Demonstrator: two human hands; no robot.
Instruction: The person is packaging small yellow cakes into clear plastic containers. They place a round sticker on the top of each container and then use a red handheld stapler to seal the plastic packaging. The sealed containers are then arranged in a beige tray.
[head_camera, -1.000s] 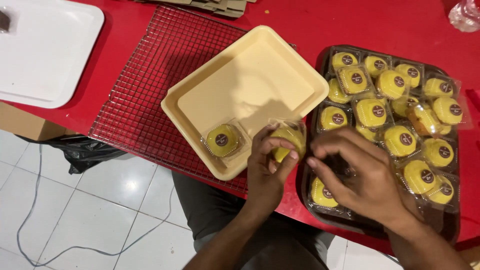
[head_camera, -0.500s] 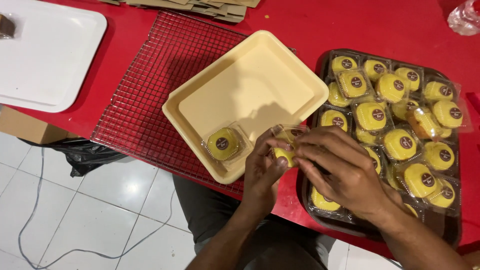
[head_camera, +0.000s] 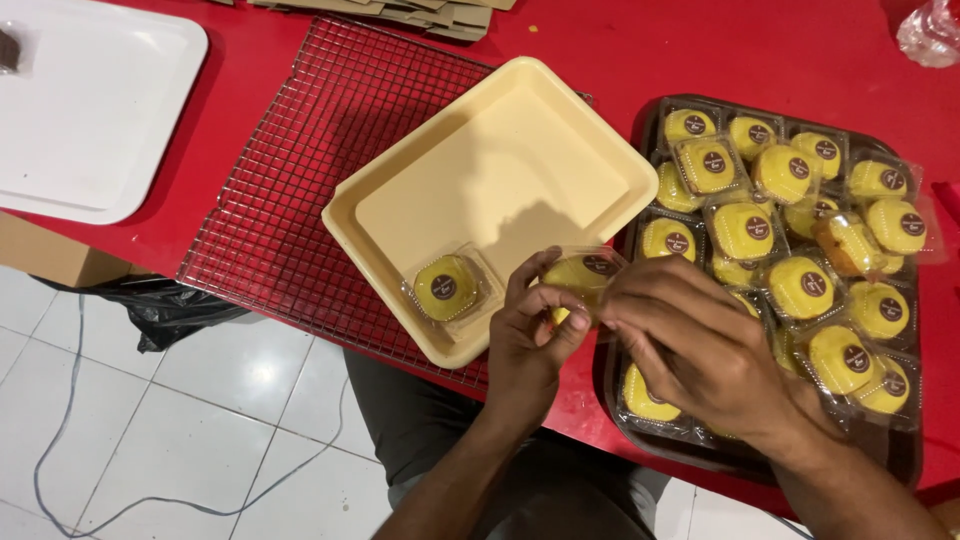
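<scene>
A small yellow cake in a clear plastic clamshell box (head_camera: 583, 278) sits pinched between both hands above the near rim of a square cream-coloured plastic tray (head_camera: 520, 90). The left hand (head_camera: 525, 345) has its grip closed on the box from below, thumb and fingers pressed to its sides; the right hand (head_camera: 700, 345) clamps it from the other side, fingertips on the lid. Inside the cream tray, at its near corner, lies a second boxed yellow cake (head_camera: 445, 288) just beside the held one. The tray rests on a red wire cooling rack (head_camera: 300, 180) on the red tabletop (head_camera: 700, 50). Toward the tabletop's right edge, a dark brown tray (head_camera: 650, 110) holds many more boxed yellow cakes (head_camera: 800, 285). A white rectangular tray (head_camera: 90, 120) lies at the left edge.
</scene>
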